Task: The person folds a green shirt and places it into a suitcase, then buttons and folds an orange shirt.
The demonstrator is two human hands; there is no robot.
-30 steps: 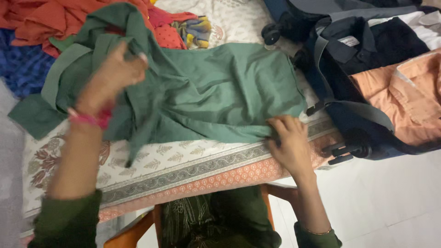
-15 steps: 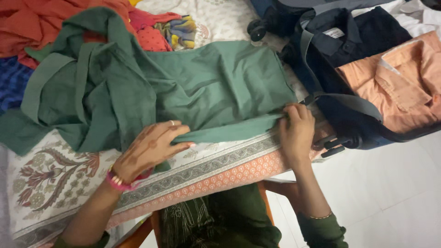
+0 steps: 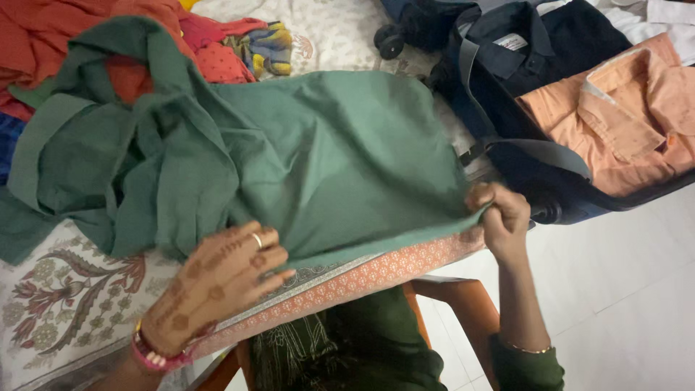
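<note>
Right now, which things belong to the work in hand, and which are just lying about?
In hand:
green garment, its near edge gripped by the left hand and right hand
printed bedsheet beneath it

Lying about:
red clothes
open suitcase
orange shirt
dark shirt

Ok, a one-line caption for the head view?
Both hands, left hand and right hand, grip a green garment beside an open suitcase.

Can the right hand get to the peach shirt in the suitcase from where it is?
Probably yes, once it lets go: the right hand pinches the green cloth corner, and the peach shirt lies uncovered just beyond.
</note>
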